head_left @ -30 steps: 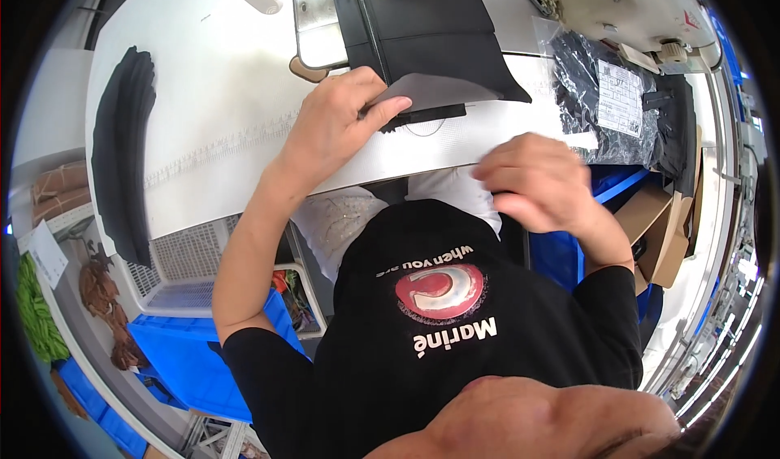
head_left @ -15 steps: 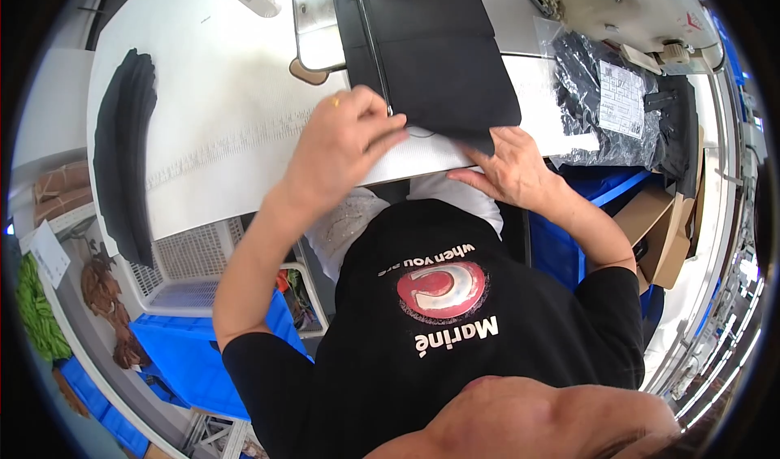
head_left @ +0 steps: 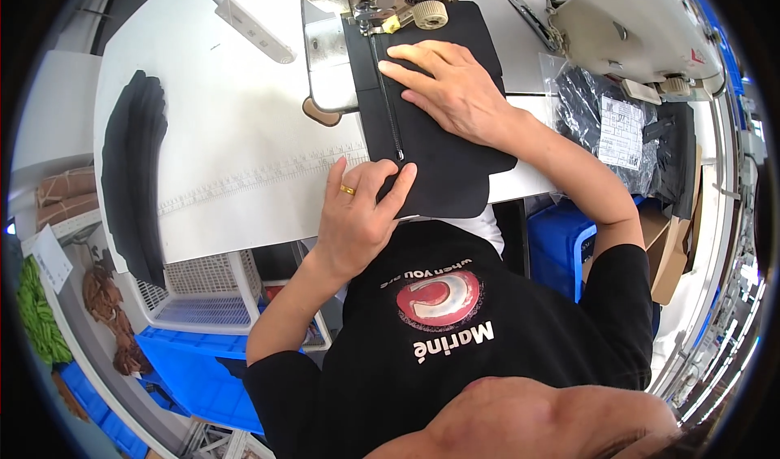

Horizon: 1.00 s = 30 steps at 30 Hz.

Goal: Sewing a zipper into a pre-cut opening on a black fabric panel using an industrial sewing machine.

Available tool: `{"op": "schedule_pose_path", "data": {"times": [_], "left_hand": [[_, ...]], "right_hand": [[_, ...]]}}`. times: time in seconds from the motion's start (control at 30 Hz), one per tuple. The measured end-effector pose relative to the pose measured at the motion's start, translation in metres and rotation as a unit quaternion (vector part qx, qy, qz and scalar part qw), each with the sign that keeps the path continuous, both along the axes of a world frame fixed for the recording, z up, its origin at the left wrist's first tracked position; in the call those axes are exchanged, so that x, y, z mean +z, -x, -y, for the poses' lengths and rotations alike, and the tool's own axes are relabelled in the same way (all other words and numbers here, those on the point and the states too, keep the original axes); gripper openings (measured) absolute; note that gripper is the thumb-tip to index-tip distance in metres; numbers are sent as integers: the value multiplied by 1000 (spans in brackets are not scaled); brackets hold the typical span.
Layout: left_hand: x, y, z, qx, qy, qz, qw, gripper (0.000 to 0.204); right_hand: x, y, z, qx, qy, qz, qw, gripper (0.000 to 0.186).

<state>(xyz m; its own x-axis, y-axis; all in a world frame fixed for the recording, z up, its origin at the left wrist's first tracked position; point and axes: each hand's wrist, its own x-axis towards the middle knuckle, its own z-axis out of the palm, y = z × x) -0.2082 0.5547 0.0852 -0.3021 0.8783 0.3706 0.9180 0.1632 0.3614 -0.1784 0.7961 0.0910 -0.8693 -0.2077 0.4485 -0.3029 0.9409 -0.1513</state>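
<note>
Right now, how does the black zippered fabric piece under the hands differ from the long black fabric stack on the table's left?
The black zippered fabric piece is spread broad and flat; the long black fabric stack is narrow and layered. The piece has the left hand and right hand on it; the stack lies untouched. Both are black.

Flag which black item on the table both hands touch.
The flat panel with the zipper: right hand flat on top, left hand at the zipper's near end. Neither hand touches the pile at left or bagged bundle at right.
</note>
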Motion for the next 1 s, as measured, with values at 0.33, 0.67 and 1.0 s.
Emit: {"op": "schedule_pose_path", "data": {"times": [0.33,0.67,1.0], "left_hand": [[8,15,1,-30,-14,40,999,34],[14,110,-53,51,-10,55,997,22],[14,126,-62,43,44,206,977,21]], "right_hand": [[2,-58,35,54,41,61,996,44],[10,-63,35,99,-10,102,990,53],[9,-56,29,95,0,96,991,52]]}}
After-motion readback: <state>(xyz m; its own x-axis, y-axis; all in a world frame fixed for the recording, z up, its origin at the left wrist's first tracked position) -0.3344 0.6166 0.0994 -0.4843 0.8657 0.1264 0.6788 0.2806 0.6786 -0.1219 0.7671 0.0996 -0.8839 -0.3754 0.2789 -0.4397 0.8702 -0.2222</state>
